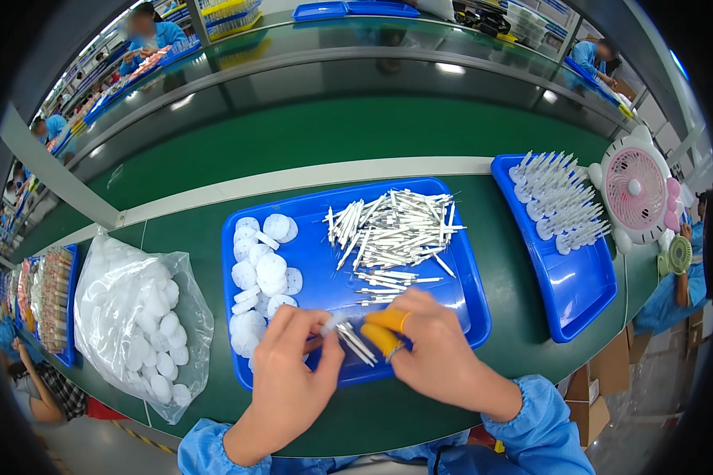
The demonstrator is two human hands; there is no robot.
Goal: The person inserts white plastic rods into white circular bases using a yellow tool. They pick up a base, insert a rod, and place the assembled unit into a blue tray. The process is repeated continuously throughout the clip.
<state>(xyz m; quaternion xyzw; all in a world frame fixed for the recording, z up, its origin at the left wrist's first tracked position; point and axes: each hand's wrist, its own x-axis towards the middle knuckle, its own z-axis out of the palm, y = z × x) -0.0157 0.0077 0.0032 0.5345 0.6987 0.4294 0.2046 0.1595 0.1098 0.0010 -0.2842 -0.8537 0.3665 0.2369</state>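
Over the near edge of a blue tray (pixel 451 297), my left hand (pixel 289 356) pinches a small whitish piece (pixel 334 323), probably one of the discs but mostly covered by my fingers. Several thin white sticks (pixel 358 345) fan out from beside it toward my right hand. My right hand (pixel 424 336), with yellow covers on two fingertips, is closed close to those sticks; what its fingertips hold cannot be made out. White round discs (pixel 271 269) lie along the tray's left side. A large heap of white sticks with thin dark tips (pixel 392 229) fills its far right part.
A clear bag of white discs (pixel 146 324) lies to the left. On the right, a blue tray (pixel 566 297) holds rows of stick-bearing pieces (pixel 558 198), beside a pink-and-white fan (pixel 635 184). A pale rail (pixel 309 176) borders the green bench. Other people work farther off.
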